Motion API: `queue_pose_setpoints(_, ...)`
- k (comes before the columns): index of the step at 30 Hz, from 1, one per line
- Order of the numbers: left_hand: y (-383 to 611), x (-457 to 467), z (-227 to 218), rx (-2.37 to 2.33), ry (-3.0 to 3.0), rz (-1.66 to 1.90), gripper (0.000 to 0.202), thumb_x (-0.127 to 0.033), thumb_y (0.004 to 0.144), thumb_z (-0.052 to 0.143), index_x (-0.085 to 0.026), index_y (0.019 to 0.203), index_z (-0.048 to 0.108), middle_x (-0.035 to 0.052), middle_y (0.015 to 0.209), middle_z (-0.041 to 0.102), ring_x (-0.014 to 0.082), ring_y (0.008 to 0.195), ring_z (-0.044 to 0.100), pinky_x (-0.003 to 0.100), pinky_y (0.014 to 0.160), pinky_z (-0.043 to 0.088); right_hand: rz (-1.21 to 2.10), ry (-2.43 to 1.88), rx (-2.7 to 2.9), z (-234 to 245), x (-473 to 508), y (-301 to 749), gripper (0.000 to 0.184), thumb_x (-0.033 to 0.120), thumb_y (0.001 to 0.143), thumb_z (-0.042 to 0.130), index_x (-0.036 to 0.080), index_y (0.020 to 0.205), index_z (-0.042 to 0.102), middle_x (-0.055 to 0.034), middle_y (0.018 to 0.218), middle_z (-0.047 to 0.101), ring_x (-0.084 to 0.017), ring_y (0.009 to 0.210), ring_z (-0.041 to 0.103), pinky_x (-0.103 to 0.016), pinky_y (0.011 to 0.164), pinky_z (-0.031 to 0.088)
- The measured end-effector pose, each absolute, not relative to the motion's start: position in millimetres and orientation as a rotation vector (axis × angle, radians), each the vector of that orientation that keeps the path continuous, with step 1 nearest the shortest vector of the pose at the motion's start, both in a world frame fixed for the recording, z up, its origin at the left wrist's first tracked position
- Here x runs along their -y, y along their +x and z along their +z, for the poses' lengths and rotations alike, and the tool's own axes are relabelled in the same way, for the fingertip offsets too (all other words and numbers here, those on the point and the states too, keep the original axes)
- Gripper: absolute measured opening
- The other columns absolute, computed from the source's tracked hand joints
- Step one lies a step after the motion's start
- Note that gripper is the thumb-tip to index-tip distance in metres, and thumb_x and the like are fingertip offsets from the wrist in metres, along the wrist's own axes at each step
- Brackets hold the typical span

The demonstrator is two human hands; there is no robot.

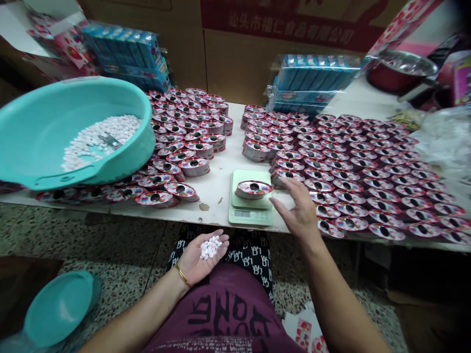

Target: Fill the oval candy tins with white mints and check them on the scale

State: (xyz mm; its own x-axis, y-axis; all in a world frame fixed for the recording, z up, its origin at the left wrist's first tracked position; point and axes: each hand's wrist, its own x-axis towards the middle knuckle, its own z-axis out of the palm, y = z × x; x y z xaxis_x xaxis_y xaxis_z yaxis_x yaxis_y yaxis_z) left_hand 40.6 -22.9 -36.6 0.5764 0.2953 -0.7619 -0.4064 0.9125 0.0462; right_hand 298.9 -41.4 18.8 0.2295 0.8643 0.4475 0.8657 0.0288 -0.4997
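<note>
My left hand is palm up above my lap, holding a small heap of white candies in the cupped palm. My right hand has its thumb and fingers apart and holds nothing. Its fingertips are just right of a pale green digital scale. On the scale's platform stands one oval paper box with a dark round hole in its top. I cannot read the scale's display. Rows of similar oval boxes stand right of the scale, partly behind my right hand.
At the left, a large turquoise basin holds many white candies and a metal scoop-like piece. More oval boxes surround it. Blue wrapped packs stand behind, with a metal pot at far right. Another turquoise basin is below left.
</note>
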Motion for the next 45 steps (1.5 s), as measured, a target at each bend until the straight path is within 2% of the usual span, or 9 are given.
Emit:
queue_pose_setpoints(7,31.1,18.9,-38.8,-0.852,-0.145,0.446,0.022,-0.012,0.074,0.047,-0.007,0.092,0.059,0.0128,0.086,0.065,0.0183,0.079,0.062,0.027,0.071,0.050,0.099,-1.807,1.812,13.3,20.5,292.4,0.060,0.034,0.070,0.057,0.021,0.123,0.034,-0.0094,0.122,0.042,-0.023,0.112,0.038,-0.042,0.092,0.034)
queue_pose_setpoints(15,12.6,15.0,-40.2,-0.865,-0.173,0.500,0.021,-0.012,0.073,0.050,-0.007,0.091,0.059,0.0123,0.084,0.065,0.0188,0.077,0.062,0.028,0.070,0.050,0.241,-1.729,1.908,20.7,-5.6,272.8,0.032,0.024,0.075,0.050,0.018,0.106,0.048,-0.0065,0.096,0.056,-0.019,0.089,0.052,-0.033,0.078,0.041)
queue_pose_setpoints(21,3.3,10.8,-32.6,-0.885,-0.187,0.571,0.021,-0.013,0.072,0.051,-0.006,0.091,0.058,0.0121,0.082,0.066,0.0182,0.075,0.062,0.027,0.069,0.050,0.244,-1.715,1.949,6.1,-70.3,191.0,0.032,0.023,0.075,0.049,0.016,0.107,0.049,-0.0089,0.097,0.056,-0.020,0.088,0.051,-0.032,0.077,0.041)
queue_pose_setpoints(25,0.2,8.7,-31.8,-0.905,-0.146,0.594,0.023,-0.012,0.073,0.049,-0.007,0.094,0.057,0.0126,0.084,0.065,0.0178,0.074,0.062,0.027,0.069,0.050,0.294,-1.552,1.980,-12.1,-92.9,163.0,0.037,0.021,0.078,0.047,0.017,0.114,0.045,-0.0083,0.109,0.053,-0.018,0.099,0.047,-0.030,0.084,0.039)
queue_pose_setpoints(29,-1.2,4.0,-33.9,-0.922,-0.116,0.605,0.025,-0.010,0.075,0.046,-0.006,0.098,0.055,0.0132,0.085,0.065,0.0180,0.075,0.063,0.028,0.069,0.051,0.033,-1.623,1.876,1.4,-45.4,211.1,0.030,0.023,0.080,0.044,0.018,0.109,0.051,-0.0080,0.107,0.053,-0.018,0.100,0.045,-0.032,0.087,0.036)
queue_pose_setpoints(33,0.2,-2.2,-35.3,-0.945,-0.100,0.608,0.026,-0.009,0.075,0.044,-0.006,0.099,0.053,0.0139,0.086,0.064,0.0184,0.078,0.062,0.029,0.069,0.052,-0.320,-2.092,1.636,20.9,62.6,290.1,0.024,0.029,0.079,0.046,0.018,0.098,0.056,-0.0082,0.102,0.054,-0.021,0.096,0.046,-0.038,0.086,0.033)
queue_pose_setpoints(37,11.9,-4.1,-33.6,-0.919,-0.062,0.580,0.024,-0.008,0.075,0.044,-0.005,0.096,0.055,0.0144,0.086,0.064,0.0188,0.079,0.062,0.029,0.070,0.052,-0.537,-2.460,1.661,6.3,149.4,342.1,0.027,0.039,0.076,0.050,0.018,0.091,0.058,-0.0103,0.101,0.053,-0.024,0.092,0.046,-0.038,0.076,0.035)
queue_pose_setpoints(41,31.1,1.8,-28.3,-0.866,-0.032,0.493,0.023,-0.010,0.075,0.045,-0.005,0.094,0.057,0.0139,0.086,0.065,0.0189,0.077,0.062,0.029,0.069,0.052,-0.565,-2.387,1.764,-5.8,164.9,348.7,0.016,0.027,0.080,0.045,0.020,0.084,0.059,-0.0086,0.107,0.051,-0.023,0.096,0.045,-0.036,0.079,0.034)
queue_pose_setpoints(45,44.7,10.8,-23.3,-0.808,-0.023,0.455,0.022,-0.011,0.074,0.047,-0.006,0.092,0.058,0.0131,0.086,0.065,0.0187,0.078,0.062,0.028,0.070,0.051,-0.394,-2.144,1.858,10.3,122.3,319.6,0.016,0.023,0.081,0.043,0.020,0.085,0.058,-0.0078,0.113,0.049,-0.020,0.101,0.044,-0.035,0.084,0.035)
